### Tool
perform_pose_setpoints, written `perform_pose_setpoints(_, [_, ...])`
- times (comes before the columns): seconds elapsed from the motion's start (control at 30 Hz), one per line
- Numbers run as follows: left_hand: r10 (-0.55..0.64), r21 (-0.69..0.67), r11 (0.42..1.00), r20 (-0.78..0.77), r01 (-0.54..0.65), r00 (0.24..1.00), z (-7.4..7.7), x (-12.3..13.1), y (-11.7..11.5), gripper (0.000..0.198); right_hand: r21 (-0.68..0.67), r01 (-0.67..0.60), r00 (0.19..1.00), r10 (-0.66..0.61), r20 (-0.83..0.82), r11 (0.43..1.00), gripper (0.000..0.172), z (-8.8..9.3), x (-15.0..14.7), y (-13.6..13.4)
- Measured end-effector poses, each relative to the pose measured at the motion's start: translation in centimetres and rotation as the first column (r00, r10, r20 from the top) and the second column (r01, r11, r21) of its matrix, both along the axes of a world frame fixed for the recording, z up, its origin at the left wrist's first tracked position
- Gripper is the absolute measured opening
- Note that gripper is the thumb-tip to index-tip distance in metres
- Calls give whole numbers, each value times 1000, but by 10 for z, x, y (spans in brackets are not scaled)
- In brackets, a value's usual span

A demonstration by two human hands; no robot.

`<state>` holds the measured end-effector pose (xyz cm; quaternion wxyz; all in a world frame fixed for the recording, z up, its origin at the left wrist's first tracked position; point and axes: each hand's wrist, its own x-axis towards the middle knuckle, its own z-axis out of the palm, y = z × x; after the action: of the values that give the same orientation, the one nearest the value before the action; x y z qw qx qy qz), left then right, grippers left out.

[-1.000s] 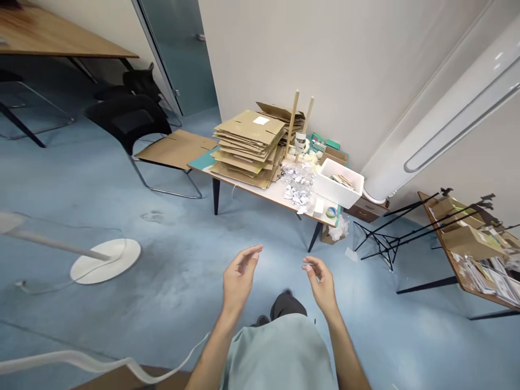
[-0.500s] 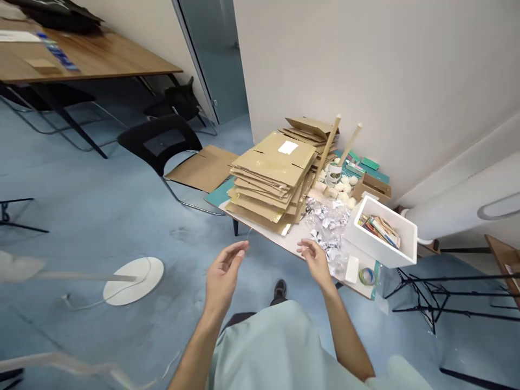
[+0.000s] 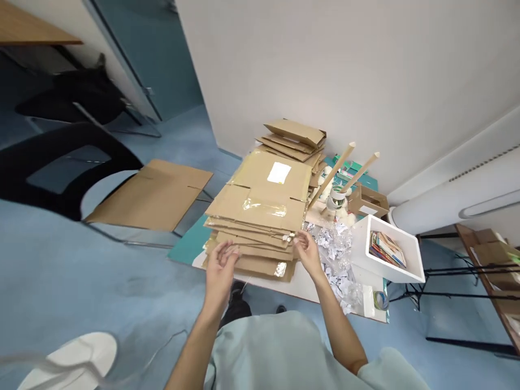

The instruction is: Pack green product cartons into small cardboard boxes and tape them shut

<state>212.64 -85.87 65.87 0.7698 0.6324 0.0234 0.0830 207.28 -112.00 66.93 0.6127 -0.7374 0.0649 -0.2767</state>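
From here, nothing looks lifted yet — the cardboard stack sits on the table, left hand loosely curled, empty, over the table's front edge, right hand further in, grip unclear.

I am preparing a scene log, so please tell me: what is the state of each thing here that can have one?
Cardboard stack: flattened pieces, piled unevenly
Cardboard sheet: lying flat on the chair
White box: open, with items inside
Small brown box: open-topped
Wooden sticks: tilted
White paper: crumpled
Left hand: half open
Right hand: at stack's edge, grip unclear
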Motion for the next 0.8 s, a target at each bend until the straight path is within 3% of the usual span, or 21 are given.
perform_pose_setpoints(0.1, [-147,-97,986,-96,137,984,10,54,11,58,-187,145,988,-151,-20,972,45,18,20,22])
perform_pose_setpoints(0.17, [-252,-158,961,-156,228,955,16,79,15,52,-365,154,985,-174,-22,918,42,35,41,38])
perform_pose_setpoints(0.27, [-358,-217,925,-223,312,907,23,105,20,45,-624,24,989,-107,-97,781,47,56,85,62])
perform_pose_setpoints(0.33, [-399,-236,909,-251,344,882,23,117,22,44,-729,-88,973,-98,-209,679,61,58,116,75])
perform_pose_setpoints(0.4, [-429,-249,896,-269,368,862,21,127,25,47,-772,-165,945,-126,-303,614,77,53,140,84])
perform_pose_setpoints(0.5, [-473,-266,875,-279,406,836,16,136,31,52,-802,-205,918,-173,-356,561,90,42,155,90])
perform_pose_setpoints(0.67, [-511,-278,853,-269,442,817,14,137,42,64,-837,-231,913,-188,-363,497,96,33,156,90])
perform_pose_setpoints(0.8, [-566,-235,820,-197,522,801,30,131,48,71,-855,-242,920,-171,-352,458,90,49,156,79])
